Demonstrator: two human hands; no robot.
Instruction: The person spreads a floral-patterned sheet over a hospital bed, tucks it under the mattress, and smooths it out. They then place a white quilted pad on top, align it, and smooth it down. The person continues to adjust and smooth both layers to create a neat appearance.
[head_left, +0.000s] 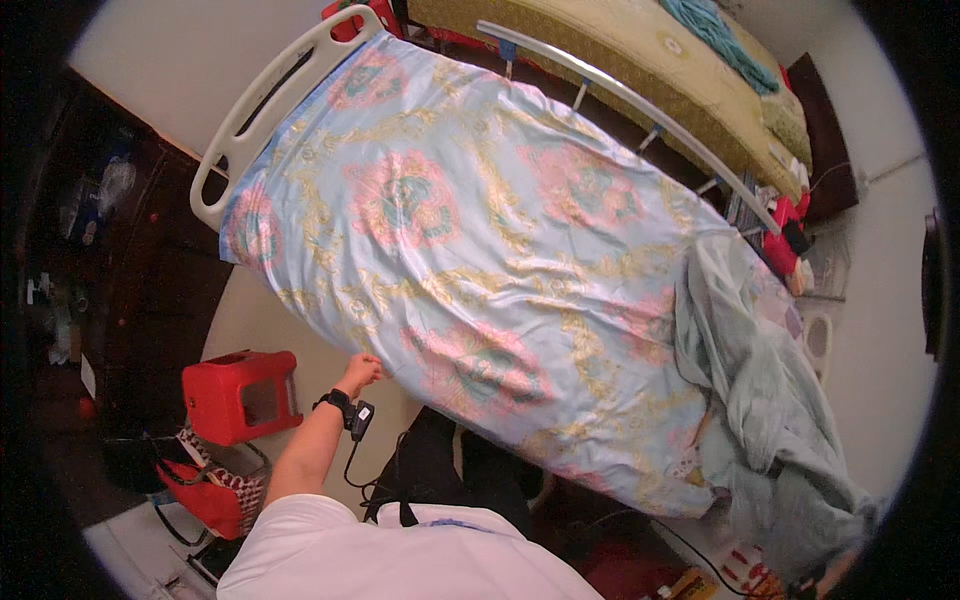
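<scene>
A shiny light-blue bed sheet (465, 277) with pink and gold floral patterns covers a bed before me, with creases running across it. My left hand (364, 373) is at its near edge, fingers closed on the hem. A black watch and a small cabled device (361, 420) are strapped to that wrist. My right hand is out of view. Towards the right end, a crumpled grey-green cloth (757, 405) lies over the sheet and hangs down the near side.
A cream plastic headboard (259, 101) stands at the bed's left end. A metal side rail (622, 94) runs along the far side, with a yellow-covered bed (600, 45) beyond. Near my left arm are a red plastic stool (214, 394) and a red bag (202, 499).
</scene>
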